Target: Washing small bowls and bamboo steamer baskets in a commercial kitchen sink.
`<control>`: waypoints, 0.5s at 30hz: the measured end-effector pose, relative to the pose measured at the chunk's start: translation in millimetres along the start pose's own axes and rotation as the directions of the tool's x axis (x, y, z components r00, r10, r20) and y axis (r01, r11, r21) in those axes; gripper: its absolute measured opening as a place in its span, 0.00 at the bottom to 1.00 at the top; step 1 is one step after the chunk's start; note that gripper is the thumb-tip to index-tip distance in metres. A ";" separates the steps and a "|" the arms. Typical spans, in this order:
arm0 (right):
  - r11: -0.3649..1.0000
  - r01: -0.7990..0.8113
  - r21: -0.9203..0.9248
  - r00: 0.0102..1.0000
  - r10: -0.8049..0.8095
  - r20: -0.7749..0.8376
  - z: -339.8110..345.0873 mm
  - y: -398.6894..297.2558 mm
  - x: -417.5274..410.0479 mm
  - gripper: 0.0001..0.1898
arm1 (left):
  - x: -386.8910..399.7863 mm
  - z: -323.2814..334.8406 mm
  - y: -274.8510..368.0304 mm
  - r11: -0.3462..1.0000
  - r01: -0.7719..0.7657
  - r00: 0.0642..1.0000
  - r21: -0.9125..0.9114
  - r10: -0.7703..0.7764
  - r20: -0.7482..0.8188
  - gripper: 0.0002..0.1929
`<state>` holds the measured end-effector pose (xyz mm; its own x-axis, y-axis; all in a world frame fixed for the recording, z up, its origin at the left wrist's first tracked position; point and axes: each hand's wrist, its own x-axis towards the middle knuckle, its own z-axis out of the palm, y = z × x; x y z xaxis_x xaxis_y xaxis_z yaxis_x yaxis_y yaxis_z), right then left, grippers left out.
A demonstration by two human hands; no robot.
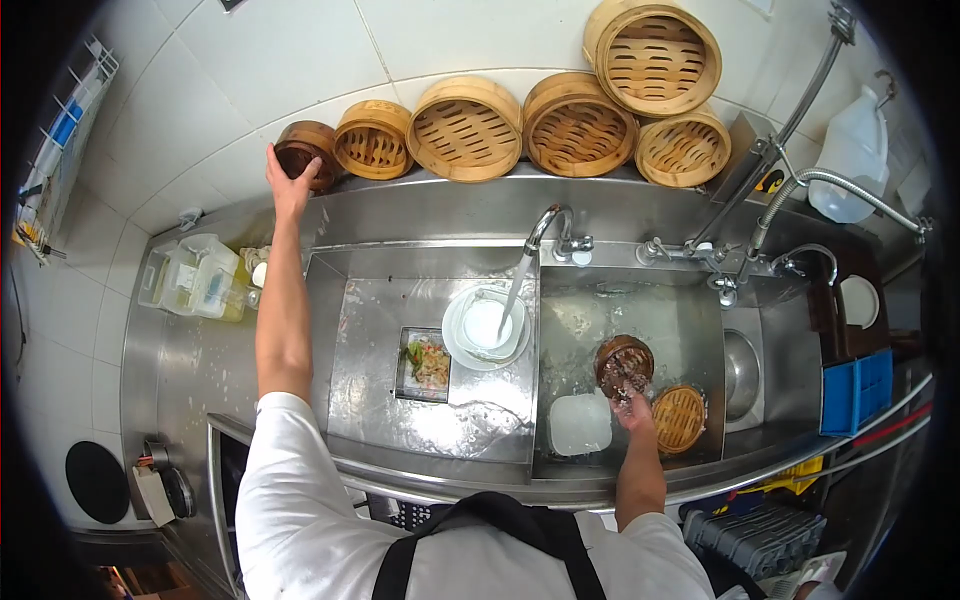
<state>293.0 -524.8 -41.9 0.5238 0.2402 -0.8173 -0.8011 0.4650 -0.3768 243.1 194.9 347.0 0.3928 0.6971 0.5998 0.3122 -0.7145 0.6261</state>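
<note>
My left hand point(291, 180) grips a small dark bamboo steamer basket point(306, 139) at the left end of a row of bamboo steamers on the ledge behind the sink. In the water-filled right basin, my right hand point(634, 409) holds another small dark bamboo steamer basket point(624, 360); splashing water partly hides its inside and my fingers. Close to that wrist, a round slatted bamboo steamer piece point(679, 418) lies in the water, and a white square container point(580, 424) is on the other side. Larger bamboo steamers point(465, 131) lean against the tiled wall.
A running faucet point(551, 221) pours onto stacked white dishes point(486, 326) in the left basin, beside a drain basket point(424, 365) holding food scraps. Clear plastic containers point(202, 277) stand left. A spray hose point(821, 176), a hanging jug point(851, 161) and a blue crate point(856, 394) are right.
</note>
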 end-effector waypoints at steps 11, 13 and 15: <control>0.989 -0.032 -0.141 0.999 0.032 -0.006 4.7 4.4 8.9 0.15 | -7.3 1.9 75.6 0.945 0.213 0.975 -0.247 -0.188 0.122 0.21; 0.994 0.066 -0.091 0.997 -0.070 -0.036 3.4 2.4 8.3 0.15 | -2.6 1.7 96.4 0.817 0.505 0.852 -0.280 -0.419 0.314 0.20; 0.985 0.022 -0.168 1.000 -0.022 0.004 -3.9 -3.2 7.1 0.14 | 9.3 -1.7 94.6 0.805 0.518 0.835 -0.290 -0.401 0.378 0.19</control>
<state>298.1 -527.9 -48.2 0.5425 0.2334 -0.8070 -0.8265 0.3202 -0.4630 274.9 133.9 412.6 0.5294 0.8461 0.0612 0.2035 -0.1968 0.9591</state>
